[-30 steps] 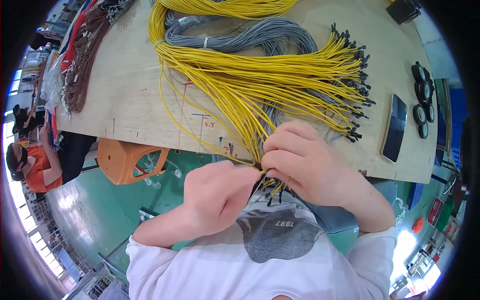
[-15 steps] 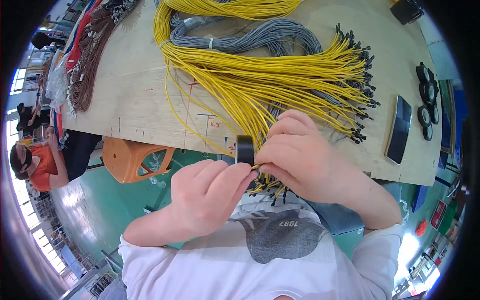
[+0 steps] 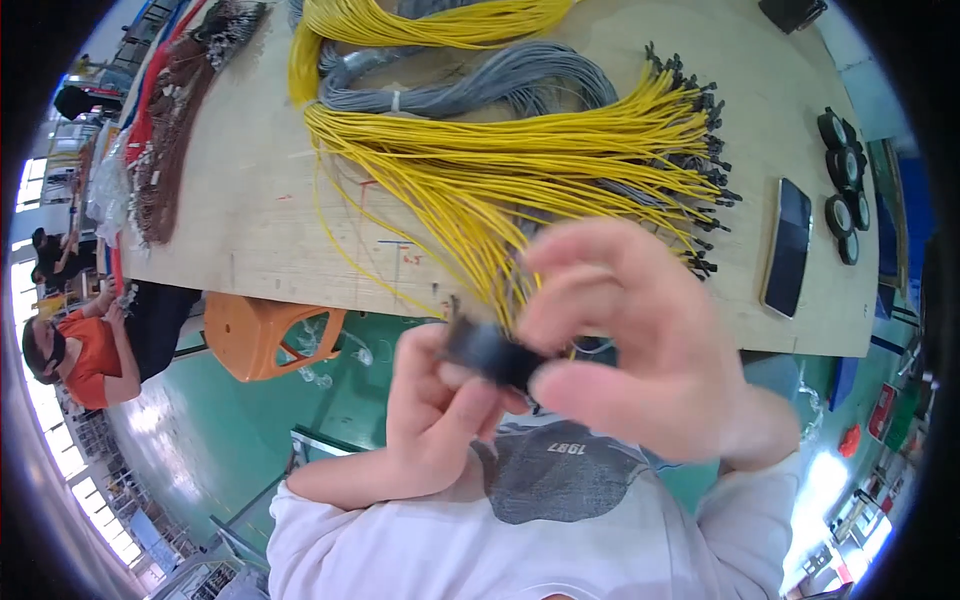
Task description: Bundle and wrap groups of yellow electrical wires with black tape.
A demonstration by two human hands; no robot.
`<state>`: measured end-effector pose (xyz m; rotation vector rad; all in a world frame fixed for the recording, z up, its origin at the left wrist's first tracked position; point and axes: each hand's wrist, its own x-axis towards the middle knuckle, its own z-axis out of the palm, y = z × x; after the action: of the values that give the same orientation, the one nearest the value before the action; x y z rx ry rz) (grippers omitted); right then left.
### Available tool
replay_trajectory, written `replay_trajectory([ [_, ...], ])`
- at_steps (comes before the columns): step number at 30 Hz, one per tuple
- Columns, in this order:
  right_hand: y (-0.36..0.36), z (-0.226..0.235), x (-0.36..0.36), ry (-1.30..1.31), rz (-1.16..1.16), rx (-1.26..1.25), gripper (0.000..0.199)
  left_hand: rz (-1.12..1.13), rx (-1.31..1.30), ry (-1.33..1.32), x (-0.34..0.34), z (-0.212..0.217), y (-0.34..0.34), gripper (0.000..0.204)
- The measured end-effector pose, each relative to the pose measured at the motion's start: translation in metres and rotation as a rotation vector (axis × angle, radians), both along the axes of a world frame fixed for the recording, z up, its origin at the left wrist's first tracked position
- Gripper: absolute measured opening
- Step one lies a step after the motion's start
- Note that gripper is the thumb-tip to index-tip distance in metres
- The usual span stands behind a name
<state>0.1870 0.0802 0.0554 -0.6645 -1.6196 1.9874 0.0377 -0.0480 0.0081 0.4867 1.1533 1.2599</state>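
The yellow cable bundle (image 3: 500,145) lies fanned out, its many thin strands ending in black connectors, one branch narrowing toward the person. Beside that branch's near end, a black tape roll (image 3: 488,352) seems tilted, though blur obscures its exact angle.

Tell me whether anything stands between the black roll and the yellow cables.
Nothing visible does: the black roll, in the left hand, appears just below the yellow cables. The right hand is to its right; blur hides whether they touch.
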Motion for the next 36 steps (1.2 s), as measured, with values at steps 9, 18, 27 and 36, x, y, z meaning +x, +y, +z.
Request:
replay_trajectory([
  [9,-0.034,-0.009,0.06,-0.418,-0.229,0.017,0.035,-0.266,-0.433,-0.86,0.019,-0.01,0.048,0.032],
  [18,-0.014,-0.019,0.027,-0.67,0.134,0.166,0.014,-0.191,0.142,0.058,0.021,-0.02,0.042,0.008],
  [27,-0.024,-0.03,0.021,-0.506,-0.007,0.299,0.01,-0.291,0.385,0.675,0.01,-0.022,0.044,0.011],
  [36,-0.006,-0.022,0.036,-0.408,0.321,-0.291,0.016,-0.624,-0.062,0.207,-0.002,0.001,0.048,0.022],
])
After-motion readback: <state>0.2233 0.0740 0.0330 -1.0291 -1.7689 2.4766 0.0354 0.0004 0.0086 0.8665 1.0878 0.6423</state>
